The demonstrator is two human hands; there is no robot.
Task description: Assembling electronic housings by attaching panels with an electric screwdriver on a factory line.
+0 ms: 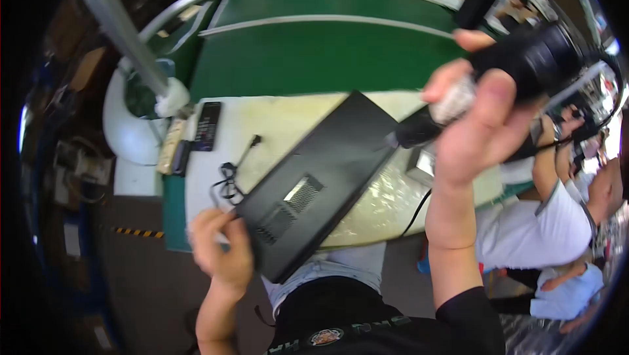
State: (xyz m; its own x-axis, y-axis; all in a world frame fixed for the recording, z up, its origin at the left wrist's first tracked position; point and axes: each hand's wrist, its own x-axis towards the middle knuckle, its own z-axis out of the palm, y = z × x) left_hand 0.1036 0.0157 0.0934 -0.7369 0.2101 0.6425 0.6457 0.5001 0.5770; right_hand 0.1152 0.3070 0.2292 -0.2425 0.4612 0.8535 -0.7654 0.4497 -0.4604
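A long flat black case [327, 158] with vent slots lies tilted across the pale work mat, its near end sticking out over the front edge. My left hand [223, 247] grips the case by its near left corner. Blurred by motion, my right hand [481, 116] is wrapped around a black electric screwdriver [531, 60] with a white wrapping near its front. The driver's tip is by the far right corner of the case; whether it touches cannot be made out.
The white mat [282, 116] carries a black cable with a plug [229, 171], a black phone-like device [208, 126], clear plastic film [383, 201] and a small silver box [420, 164]. Beyond runs a green belt [327, 47]. A grey post [124, 27] rises left. Co-workers [531, 224] sit at right.
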